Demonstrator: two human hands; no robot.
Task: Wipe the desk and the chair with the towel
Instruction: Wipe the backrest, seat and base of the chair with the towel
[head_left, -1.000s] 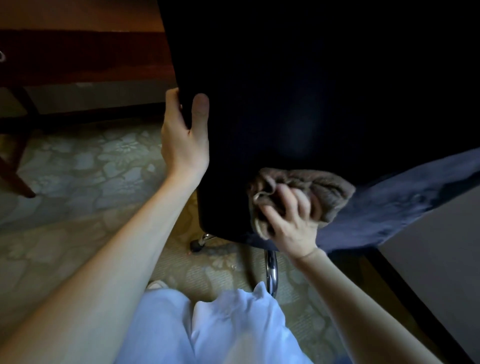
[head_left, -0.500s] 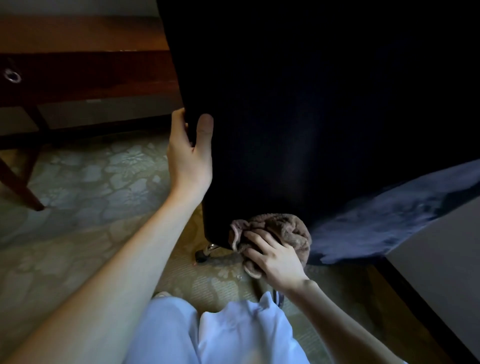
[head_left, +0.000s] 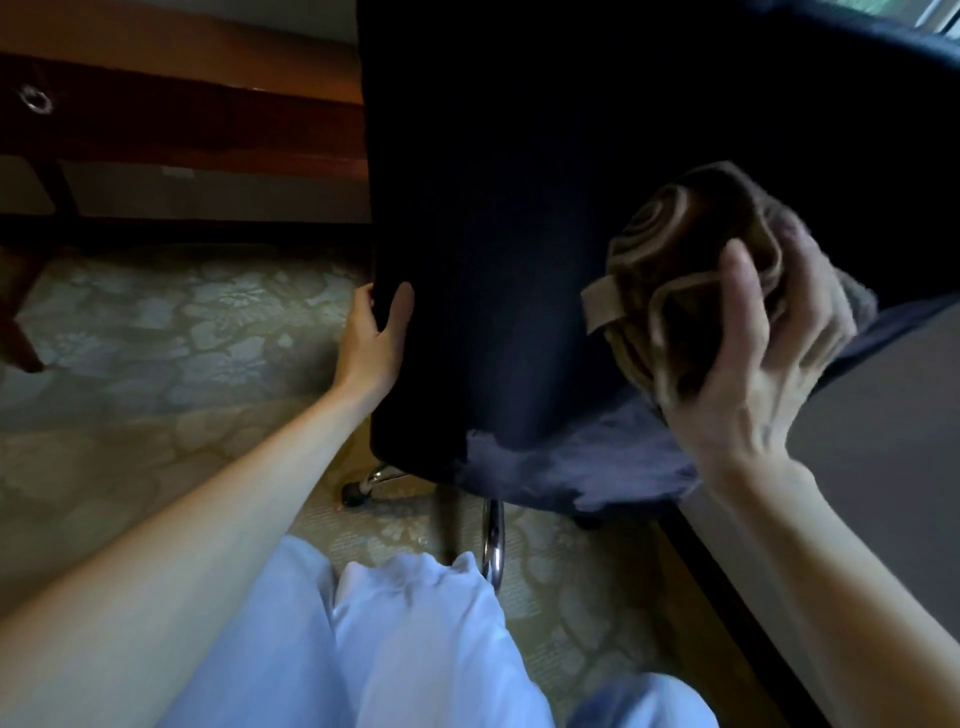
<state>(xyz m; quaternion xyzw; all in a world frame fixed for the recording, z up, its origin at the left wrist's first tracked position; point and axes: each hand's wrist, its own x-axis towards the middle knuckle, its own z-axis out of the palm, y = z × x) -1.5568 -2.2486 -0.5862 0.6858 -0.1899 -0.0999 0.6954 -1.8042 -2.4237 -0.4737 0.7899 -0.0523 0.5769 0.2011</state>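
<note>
The dark fabric back of the chair (head_left: 519, 260) fills the middle of the view. My left hand (head_left: 371, 338) grips its left edge, thumb on the back face and fingers wrapped round the side. My right hand (head_left: 753, 374) holds the bunched brown towel (head_left: 691, 270) against the right part of the chair back, fingers curled round it. The dark wooden desk (head_left: 208, 119) runs across the upper left behind the chair.
Chrome chair legs (head_left: 493, 540) with a black foot (head_left: 353, 496) stand on the patterned carpet (head_left: 156, 338). A pale wall with a dark baseboard (head_left: 737, 597) runs along the right. My light trousers (head_left: 405, 639) are at the bottom.
My right hand has brought the towel up from the chair back's lower edge to higher on the right. My left hand has kept its grip on the left edge.
</note>
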